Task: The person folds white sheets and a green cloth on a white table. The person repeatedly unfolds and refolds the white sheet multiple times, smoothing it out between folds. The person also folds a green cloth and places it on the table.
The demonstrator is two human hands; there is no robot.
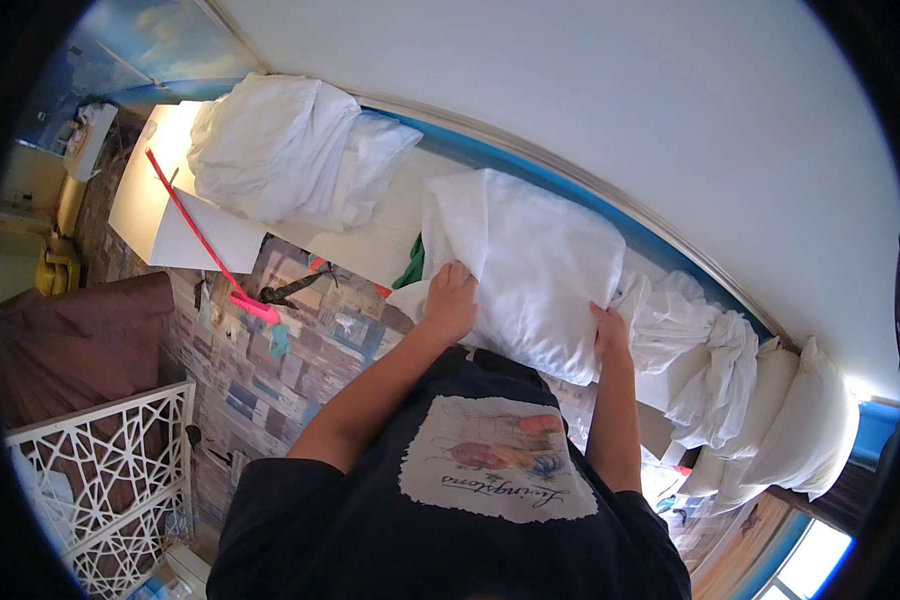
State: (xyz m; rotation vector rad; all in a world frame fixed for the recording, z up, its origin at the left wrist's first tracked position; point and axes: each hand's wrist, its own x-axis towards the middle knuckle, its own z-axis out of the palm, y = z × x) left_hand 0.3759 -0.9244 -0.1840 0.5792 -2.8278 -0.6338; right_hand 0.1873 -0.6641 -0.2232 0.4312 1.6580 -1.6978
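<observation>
A plump white pillow in a fabric case (547, 262) lies before me on a long pale surface. Its left end is a loose flap of cloth, pinched by my left hand (452, 300). At the lower right edge, the thumb of my right hand (607, 330) rests on top while the fingers are out of sight at the side, gripping the pillow. A dark green cloth (411, 264) shows just left of the flap. Crumpled white sheeting (671, 315) lies close to the right of the pillow.
Folded white bedding (270, 150) is heaped at the left. More pillows (802, 427) lean at the far right. A red-handled broom (202, 236) slants down to the patterned floor (300, 390). A white lattice screen (120, 480) stands lower left; the wall (607, 90) runs behind.
</observation>
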